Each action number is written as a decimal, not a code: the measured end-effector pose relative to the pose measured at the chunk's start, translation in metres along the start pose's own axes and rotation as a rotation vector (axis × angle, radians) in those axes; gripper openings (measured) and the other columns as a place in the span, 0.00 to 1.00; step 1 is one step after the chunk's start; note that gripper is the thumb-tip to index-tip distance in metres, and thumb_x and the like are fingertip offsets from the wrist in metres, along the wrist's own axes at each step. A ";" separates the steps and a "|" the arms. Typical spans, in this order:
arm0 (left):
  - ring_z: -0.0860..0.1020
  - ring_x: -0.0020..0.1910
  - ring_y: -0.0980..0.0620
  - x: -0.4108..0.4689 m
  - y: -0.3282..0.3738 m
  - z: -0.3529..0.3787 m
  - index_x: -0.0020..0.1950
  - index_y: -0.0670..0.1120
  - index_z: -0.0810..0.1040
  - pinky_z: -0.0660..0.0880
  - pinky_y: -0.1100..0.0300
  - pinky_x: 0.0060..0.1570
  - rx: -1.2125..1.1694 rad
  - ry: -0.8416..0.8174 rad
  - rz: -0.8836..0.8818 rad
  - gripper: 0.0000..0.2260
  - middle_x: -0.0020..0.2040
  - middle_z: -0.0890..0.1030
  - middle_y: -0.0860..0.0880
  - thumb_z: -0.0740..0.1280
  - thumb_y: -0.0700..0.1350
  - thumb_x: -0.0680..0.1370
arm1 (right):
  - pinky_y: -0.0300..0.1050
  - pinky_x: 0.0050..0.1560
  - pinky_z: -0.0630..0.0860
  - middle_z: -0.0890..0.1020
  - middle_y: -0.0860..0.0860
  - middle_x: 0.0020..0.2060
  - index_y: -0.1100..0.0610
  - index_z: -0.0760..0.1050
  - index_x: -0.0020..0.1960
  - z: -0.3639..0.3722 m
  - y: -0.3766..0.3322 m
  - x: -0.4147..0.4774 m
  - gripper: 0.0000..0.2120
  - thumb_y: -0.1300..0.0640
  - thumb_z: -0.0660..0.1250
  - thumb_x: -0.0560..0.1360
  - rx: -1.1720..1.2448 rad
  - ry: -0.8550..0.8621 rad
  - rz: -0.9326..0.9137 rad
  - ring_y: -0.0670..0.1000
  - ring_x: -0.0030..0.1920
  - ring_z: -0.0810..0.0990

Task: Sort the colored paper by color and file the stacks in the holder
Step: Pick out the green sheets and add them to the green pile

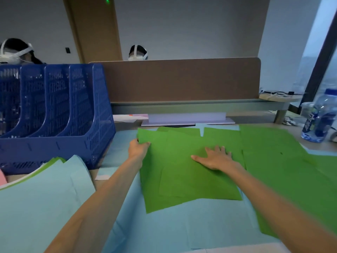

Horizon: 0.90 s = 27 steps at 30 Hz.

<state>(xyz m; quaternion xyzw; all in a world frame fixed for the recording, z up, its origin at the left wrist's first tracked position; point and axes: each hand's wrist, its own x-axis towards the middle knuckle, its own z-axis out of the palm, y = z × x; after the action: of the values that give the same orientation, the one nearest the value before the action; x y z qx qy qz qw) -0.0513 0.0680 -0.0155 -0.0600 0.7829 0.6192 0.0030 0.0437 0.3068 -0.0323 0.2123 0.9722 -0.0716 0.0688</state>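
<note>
left hand pinching corner of green stack, just right of blue holder | right hand flat, fingers spread, pressing same stack | risk: probably fanning out on lifting thanks to unsquared edges, or dragging blue sheets underneath along lol

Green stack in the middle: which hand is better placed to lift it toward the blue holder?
Left, probably. The left hand pinches the far-left corner of the green stack, nearest the blue holder; the right hand lies flat on top, gripping nothing.
</note>
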 end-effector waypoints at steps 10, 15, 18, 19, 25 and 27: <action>0.63 0.71 0.40 0.021 0.011 0.013 0.75 0.41 0.56 0.64 0.48 0.69 0.230 -0.063 -0.072 0.28 0.73 0.63 0.41 0.62 0.45 0.79 | 0.62 0.74 0.43 0.44 0.58 0.78 0.48 0.45 0.79 0.001 -0.035 0.036 0.45 0.24 0.45 0.71 -0.011 0.034 -0.079 0.62 0.77 0.43; 0.65 0.69 0.40 0.029 0.016 -0.001 0.74 0.40 0.56 0.67 0.48 0.64 0.071 -0.034 -0.155 0.30 0.72 0.64 0.41 0.66 0.40 0.77 | 0.59 0.75 0.42 0.43 0.59 0.77 0.50 0.44 0.79 0.013 -0.043 0.036 0.45 0.23 0.41 0.71 -0.033 0.095 -0.105 0.61 0.77 0.43; 0.66 0.69 0.40 0.033 0.018 -0.008 0.74 0.38 0.55 0.67 0.48 0.63 0.098 -0.028 -0.197 0.32 0.71 0.65 0.40 0.69 0.39 0.75 | 0.59 0.75 0.41 0.43 0.58 0.78 0.49 0.44 0.79 0.014 -0.042 0.036 0.45 0.23 0.40 0.70 -0.024 0.098 -0.110 0.60 0.77 0.42; 0.66 0.69 0.40 0.033 0.019 -0.010 0.74 0.38 0.55 0.67 0.48 0.63 0.121 -0.035 -0.199 0.33 0.71 0.65 0.40 0.69 0.40 0.75 | 0.59 0.75 0.41 0.43 0.58 0.78 0.49 0.44 0.79 0.013 -0.042 0.036 0.45 0.23 0.41 0.70 -0.022 0.094 -0.111 0.60 0.77 0.42; 0.75 0.55 0.44 0.031 0.015 -0.009 0.67 0.42 0.64 0.76 0.51 0.52 0.169 -0.133 -0.174 0.23 0.58 0.74 0.42 0.69 0.44 0.76 | 0.59 0.76 0.42 0.45 0.58 0.78 0.50 0.46 0.79 0.010 -0.045 0.038 0.46 0.23 0.43 0.70 -0.028 0.085 -0.149 0.59 0.78 0.44; 0.75 0.60 0.42 0.036 0.011 -0.006 0.68 0.42 0.64 0.74 0.45 0.60 0.135 -0.143 -0.171 0.29 0.62 0.74 0.41 0.73 0.47 0.73 | 0.58 0.76 0.42 0.46 0.58 0.78 0.50 0.46 0.79 0.009 -0.046 0.038 0.46 0.23 0.43 0.70 -0.029 0.084 -0.159 0.59 0.78 0.44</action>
<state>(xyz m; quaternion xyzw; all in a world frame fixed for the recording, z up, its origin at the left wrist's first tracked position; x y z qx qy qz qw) -0.0872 0.0611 -0.0066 -0.0819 0.8125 0.5654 0.1158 -0.0095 0.2793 -0.0425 0.1362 0.9889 -0.0535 0.0250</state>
